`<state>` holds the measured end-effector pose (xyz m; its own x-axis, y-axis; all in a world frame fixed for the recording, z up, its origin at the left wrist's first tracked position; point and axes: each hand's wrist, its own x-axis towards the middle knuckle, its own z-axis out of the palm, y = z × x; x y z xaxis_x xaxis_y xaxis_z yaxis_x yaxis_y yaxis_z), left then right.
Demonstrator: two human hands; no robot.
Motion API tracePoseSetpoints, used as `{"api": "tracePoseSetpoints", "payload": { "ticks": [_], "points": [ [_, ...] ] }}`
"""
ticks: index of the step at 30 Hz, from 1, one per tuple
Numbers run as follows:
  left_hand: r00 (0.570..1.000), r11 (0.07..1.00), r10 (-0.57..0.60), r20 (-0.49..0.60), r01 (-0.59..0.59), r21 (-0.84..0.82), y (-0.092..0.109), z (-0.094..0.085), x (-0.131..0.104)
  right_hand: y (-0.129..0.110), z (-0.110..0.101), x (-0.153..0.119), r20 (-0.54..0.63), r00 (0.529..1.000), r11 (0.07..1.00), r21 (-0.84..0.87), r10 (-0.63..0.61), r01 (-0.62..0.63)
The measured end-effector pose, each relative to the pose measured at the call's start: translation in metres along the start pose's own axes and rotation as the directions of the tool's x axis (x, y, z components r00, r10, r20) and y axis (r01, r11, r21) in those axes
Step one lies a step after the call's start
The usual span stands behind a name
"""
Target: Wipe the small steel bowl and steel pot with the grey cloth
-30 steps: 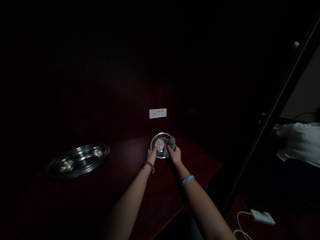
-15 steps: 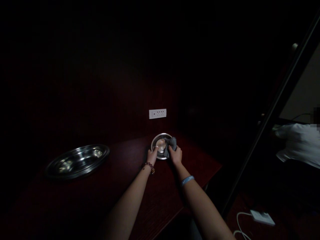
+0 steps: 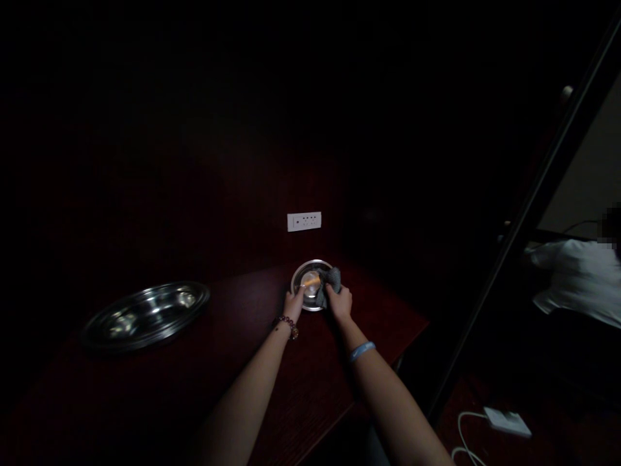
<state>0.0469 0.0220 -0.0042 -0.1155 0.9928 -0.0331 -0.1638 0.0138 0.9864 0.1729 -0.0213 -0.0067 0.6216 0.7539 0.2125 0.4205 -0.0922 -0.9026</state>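
Note:
A small shiny metal bowl [image 3: 310,282] is held above the dark red table, its inside facing me. My left hand [image 3: 294,303] grips the bowl's lower left rim, thumb over the edge. My right hand [image 3: 339,300] is closed on a grey cloth [image 3: 329,282], which lies against the right side of the bowl's inside and over its rim. The fingers behind the bowl and cloth are hidden. Whether the bowl's underside touches the table, I cannot tell.
On the left of the dark red table [image 3: 242,310] lies a large oval metal dish [image 3: 150,314]. A white socket panel [image 3: 304,221] is on the wall behind. At lower right are a white power strip [image 3: 507,421] with its cable and a person's pale clothing [image 3: 582,275].
The view has shifted slightly, so everything sits a little further left. Both hands keep their hold on the bowl and cloth, and the light reflected in the bowl looks different.

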Motion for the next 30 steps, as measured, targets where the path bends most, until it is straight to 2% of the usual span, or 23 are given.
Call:
{"api": "tracePoseSetpoints", "payload": {
  "ticks": [12,17,30],
  "points": [
    [0.999,1.000,0.021,0.040,-0.021,-0.004,-0.004,-0.001,0.002,0.002,0.001,0.001,-0.009,0.999,0.999,-0.030,-0.033,0.033],
    [0.996,0.998,0.066,0.058,-0.065,-0.020,-0.008,-0.002,0.005,0.002,0.001,0.001,-0.023,0.999,0.998,-0.048,-0.044,0.042],
    [0.994,0.998,0.056,0.099,-0.053,-0.034,-0.014,-0.003,0.012,0.001,-0.001,0.000,-0.006,0.999,0.998,-0.035,-0.043,0.043]
  ]
}}
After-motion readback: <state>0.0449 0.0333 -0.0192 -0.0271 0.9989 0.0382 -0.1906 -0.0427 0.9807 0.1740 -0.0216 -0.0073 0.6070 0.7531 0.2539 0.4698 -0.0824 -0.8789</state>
